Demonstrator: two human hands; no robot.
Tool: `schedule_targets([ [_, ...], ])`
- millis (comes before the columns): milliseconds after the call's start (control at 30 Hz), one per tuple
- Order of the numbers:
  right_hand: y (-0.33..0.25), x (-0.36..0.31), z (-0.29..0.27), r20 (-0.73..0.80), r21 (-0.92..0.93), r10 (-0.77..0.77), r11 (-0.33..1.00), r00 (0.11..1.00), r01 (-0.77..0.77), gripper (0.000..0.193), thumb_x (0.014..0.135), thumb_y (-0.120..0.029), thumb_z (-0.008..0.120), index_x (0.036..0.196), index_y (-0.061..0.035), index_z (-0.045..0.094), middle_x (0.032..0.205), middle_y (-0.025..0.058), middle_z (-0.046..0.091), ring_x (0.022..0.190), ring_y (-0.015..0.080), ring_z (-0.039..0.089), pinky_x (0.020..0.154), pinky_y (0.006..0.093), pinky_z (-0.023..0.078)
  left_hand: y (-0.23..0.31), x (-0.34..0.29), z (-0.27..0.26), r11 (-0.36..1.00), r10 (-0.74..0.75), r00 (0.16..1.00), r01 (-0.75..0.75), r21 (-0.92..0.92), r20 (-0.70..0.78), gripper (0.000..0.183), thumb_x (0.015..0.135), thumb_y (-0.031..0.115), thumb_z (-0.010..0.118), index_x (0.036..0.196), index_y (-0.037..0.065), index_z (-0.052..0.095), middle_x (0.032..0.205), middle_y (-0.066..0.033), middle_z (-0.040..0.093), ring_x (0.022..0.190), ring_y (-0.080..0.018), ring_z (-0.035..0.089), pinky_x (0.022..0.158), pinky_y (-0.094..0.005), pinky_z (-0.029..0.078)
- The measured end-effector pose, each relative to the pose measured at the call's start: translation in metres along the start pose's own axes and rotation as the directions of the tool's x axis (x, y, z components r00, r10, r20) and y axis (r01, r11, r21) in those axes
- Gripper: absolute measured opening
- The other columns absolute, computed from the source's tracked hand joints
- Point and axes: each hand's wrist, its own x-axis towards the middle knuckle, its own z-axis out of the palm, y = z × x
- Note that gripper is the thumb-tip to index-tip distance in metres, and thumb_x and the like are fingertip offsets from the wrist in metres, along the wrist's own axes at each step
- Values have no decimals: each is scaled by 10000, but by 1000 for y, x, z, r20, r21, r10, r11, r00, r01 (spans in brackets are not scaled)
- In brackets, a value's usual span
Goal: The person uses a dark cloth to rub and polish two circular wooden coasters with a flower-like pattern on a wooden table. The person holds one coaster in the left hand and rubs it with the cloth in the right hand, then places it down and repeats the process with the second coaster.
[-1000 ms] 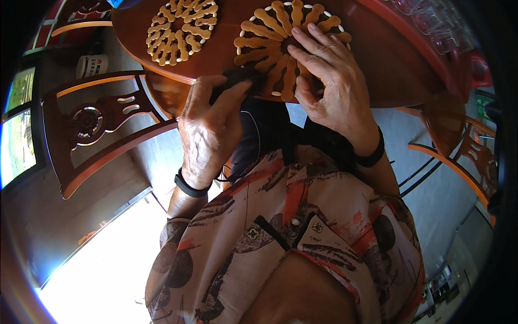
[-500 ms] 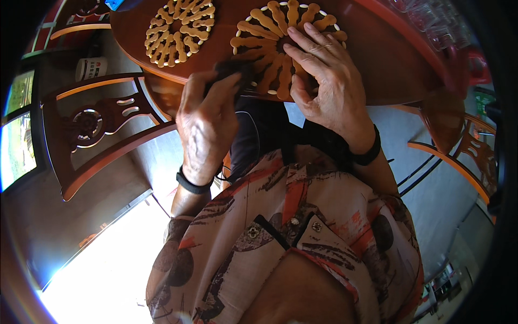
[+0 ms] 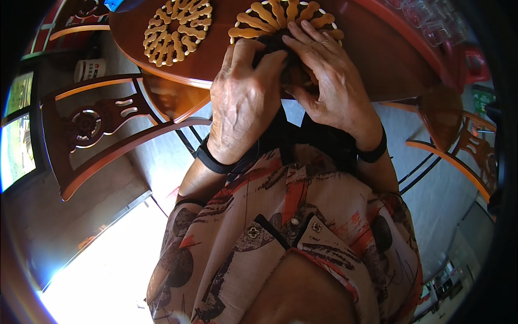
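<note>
left hand [image 3: 243, 97], right hand [image 3: 329, 86], wooden trivet [image 3: 280, 16]

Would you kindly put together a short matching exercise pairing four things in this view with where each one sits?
Things:
1. round wooden trivet
2. second wooden trivet
3. carved wooden chair
4. small dark object

Places:
A. between the fingers of the left hand and the right hand
B. pushed in at the person's left, beside the round table
C. partly under both hands
D. lying free on the tabletop, left of the hands

Pairs: 1-D, 2-C, 3-B, 4-A
</note>
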Motion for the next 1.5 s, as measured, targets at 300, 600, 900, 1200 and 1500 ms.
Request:
schedule_targets([
  [300,0,0,2,-9,34,25,999,1000,-25,972,840,-209,902,1677,-4,450,1641,213,572,1576,395,481,1315,519,369,6,-24,-40,998,-38,994,43,-47,103,313,854,-27,778,1141,83,840,1054,-128,680,954,-331,727,782,-427,636],
  [600,-2,2,1,-37,62,38,997,999,-35,1042,779,-165,934,1686,-14,443,1619,249,574,1547,411,513,1278,537,413,1,-1,-3,1000,13,1000,-13,16,-9,215,922,26,821,1123,97,849,1075,-131,704,922,-337,765,764,-423,628],
  [900,1,2,2,-29,53,-4,999,1000,6,1029,823,-222,913,1702,-20,417,1648,233,553,1553,406,507,1284,531,407,7,-26,-42,991,-71,990,84,-105,123,226,878,-19,823,1088,64,836,1071,-131,696,952,-339,750,784,-423,631],
  [1200,2,5,-4,-11,253,25,967,1000,-22,1182,793,-55,874,1770,-37,209,1652,240,547,1530,417,517,1309,526,360,12,19,6,1000,-8,1000,8,-27,15,202,920,-10,779,1103,51,838,1049,-145,703,911,-358,755,786,-441,621],
  [1500,0,6,-1,-16,229,-21,973,1000,24,1267,759,5,874,1784,-41,131,1639,264,551,1561,385,499,1320,503,345,19,-20,-24,993,-9,991,25,-119,137,247,882,-35,774,1114,38,818,1045,-147,667,913,-342,730,753,-431,620],
])
